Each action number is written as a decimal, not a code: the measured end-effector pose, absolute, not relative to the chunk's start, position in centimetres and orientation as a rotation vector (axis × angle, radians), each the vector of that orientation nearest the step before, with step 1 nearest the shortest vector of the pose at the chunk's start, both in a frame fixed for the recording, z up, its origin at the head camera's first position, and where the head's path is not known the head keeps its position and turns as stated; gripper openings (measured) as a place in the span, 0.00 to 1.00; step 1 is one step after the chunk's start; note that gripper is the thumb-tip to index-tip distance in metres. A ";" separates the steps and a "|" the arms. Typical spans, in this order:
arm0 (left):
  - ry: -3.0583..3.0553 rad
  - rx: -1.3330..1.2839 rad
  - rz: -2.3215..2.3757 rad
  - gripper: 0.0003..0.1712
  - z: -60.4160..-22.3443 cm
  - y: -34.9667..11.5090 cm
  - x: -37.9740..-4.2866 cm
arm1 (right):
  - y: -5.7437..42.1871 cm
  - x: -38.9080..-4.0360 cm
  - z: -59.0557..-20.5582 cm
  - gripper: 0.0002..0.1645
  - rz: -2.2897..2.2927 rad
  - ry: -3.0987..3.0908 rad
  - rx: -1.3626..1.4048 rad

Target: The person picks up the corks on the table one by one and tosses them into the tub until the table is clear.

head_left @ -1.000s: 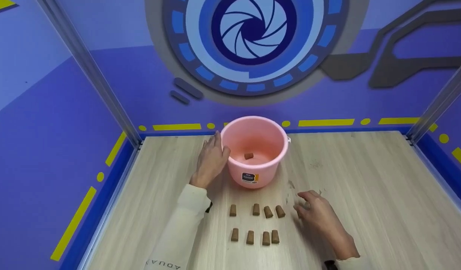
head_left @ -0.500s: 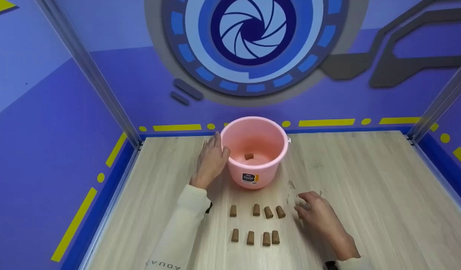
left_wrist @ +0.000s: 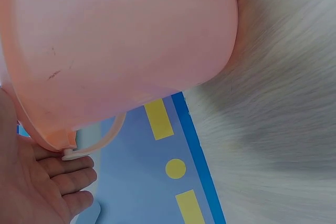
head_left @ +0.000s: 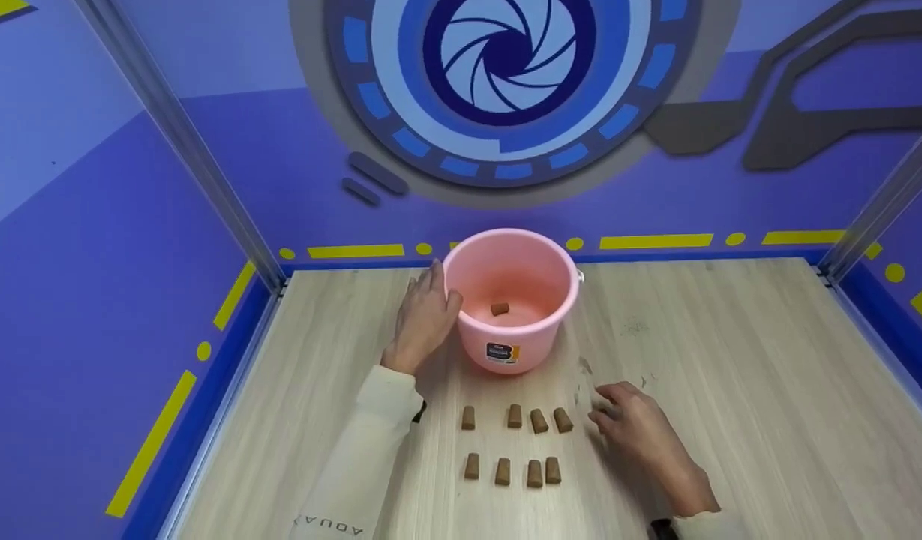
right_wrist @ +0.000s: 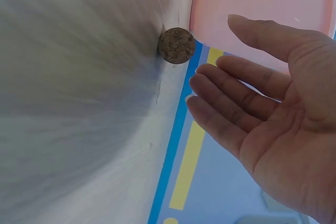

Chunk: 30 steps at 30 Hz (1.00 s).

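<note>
At the centre of the frame, the pink bucket (head_left: pixel 543 341) stands upright near the back wall (head_left: pixel 641 210), with one cork (head_left: pixel 500 308) inside. Eight more corks (head_left: pixel 503 471) lie in two rows at lower centre. The left hand (head_left: pixel 424 315) rests against the bucket's left rim, fingers relaxed; the right hand (head_left: pixel 637 424), fingers loosely extended, holds nothing. Corks should handle as light, firm and grippy: pinch the sides. The bucket is probably light and stiff; steady it by the rim. Free table (head_left: pixel 768 390) extends right; the lower row's rightmost pair offers little finger clearance.
</note>
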<state>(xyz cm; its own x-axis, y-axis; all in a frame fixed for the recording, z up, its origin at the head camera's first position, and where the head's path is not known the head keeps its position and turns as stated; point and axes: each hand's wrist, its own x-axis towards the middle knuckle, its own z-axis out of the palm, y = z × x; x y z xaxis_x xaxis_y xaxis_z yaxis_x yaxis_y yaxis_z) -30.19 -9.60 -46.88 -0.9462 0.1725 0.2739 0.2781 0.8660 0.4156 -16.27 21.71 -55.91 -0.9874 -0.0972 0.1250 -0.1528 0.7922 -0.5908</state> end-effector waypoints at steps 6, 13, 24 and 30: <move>-2.813 -0.339 -0.670 0.37 -46.8 -9.6 -30.2 | 21.5 -16.2 -56.5 0.19 0.963 -2.877 0.206; -2.794 -0.357 -0.663 0.37 -46.9 -9.6 -30.1 | 21.4 -16.2 -57.3 0.14 0.909 -2.855 0.231; -2.791 -0.352 -0.672 0.37 -47.0 -9.7 -30.1 | 21.5 -16.5 -57.6 0.13 0.863 -2.876 0.200; -2.791 -0.354 -0.680 0.37 -46.9 -9.7 -30.0 | 21.4 -16.4 -57.5 0.14 0.898 -2.923 0.157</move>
<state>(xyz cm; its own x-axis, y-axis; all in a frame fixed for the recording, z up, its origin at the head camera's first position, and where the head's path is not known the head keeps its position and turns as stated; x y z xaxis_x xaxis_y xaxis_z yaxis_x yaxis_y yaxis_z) -30.03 -9.73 -46.95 -0.9403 0.1746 0.2922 0.2895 0.8618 0.4166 -16.42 21.40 -57.50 -0.9916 -0.0747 0.1059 -0.1212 0.8231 -0.5548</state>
